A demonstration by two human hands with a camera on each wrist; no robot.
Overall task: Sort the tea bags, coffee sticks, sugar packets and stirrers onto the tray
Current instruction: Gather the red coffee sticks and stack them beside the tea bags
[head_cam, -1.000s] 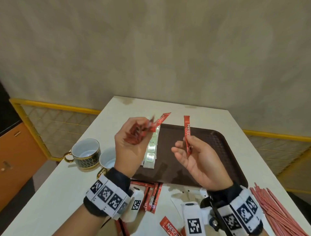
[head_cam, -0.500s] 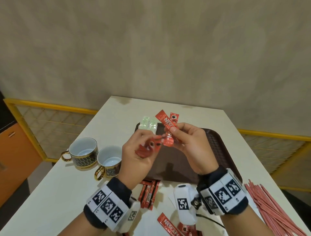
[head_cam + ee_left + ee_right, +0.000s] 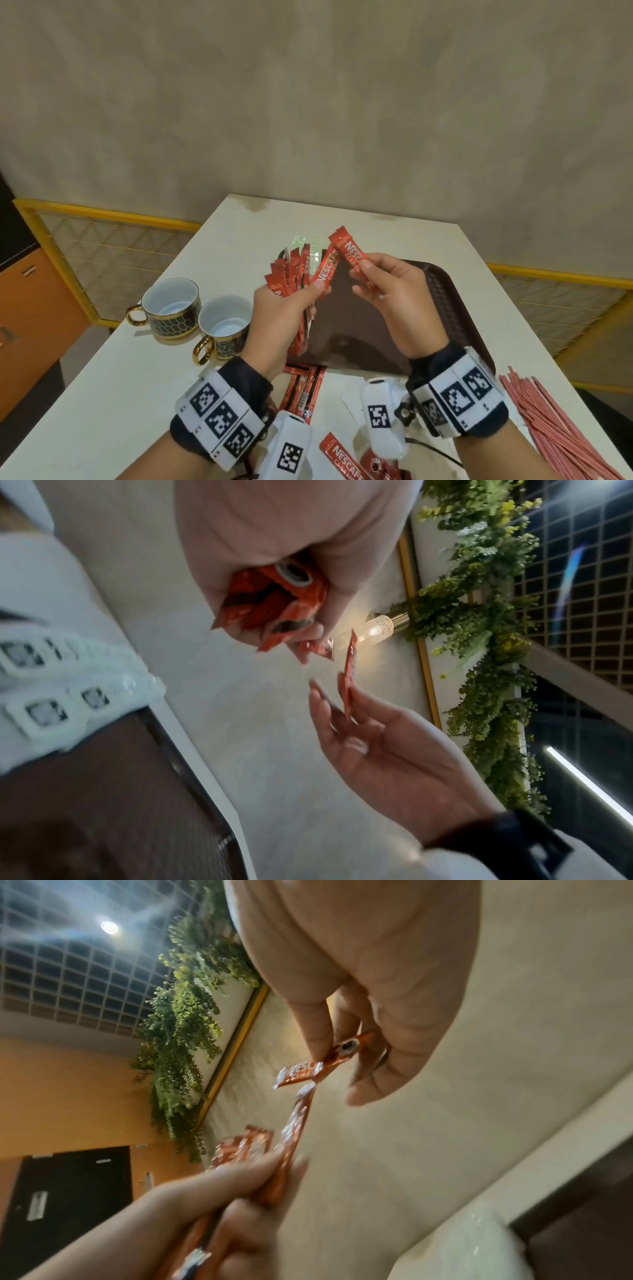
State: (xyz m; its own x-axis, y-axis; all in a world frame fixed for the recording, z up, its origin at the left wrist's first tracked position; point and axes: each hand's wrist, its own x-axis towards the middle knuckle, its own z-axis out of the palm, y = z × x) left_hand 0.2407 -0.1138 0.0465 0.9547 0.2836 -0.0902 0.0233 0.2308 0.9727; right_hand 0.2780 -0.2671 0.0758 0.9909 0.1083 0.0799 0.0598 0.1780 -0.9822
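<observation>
your left hand [image 3: 284, 308] grips fan of coffee sticks [image 3: 294, 270] over tray [image 3: 442, 298] 9 o'clock edge. right hand [image 3: 387, 294] pinches single stick [image 3: 349, 255]. tray mostly bare. more sticks [image 3: 303, 387] at 6 o'clock and stirrers [image 3: 548, 421] at 4 o'clock on table [image 3: 102, 394], unsorted.

café: cups [image 3: 171, 308], hanging greenery [image 3: 479, 631]
</observation>
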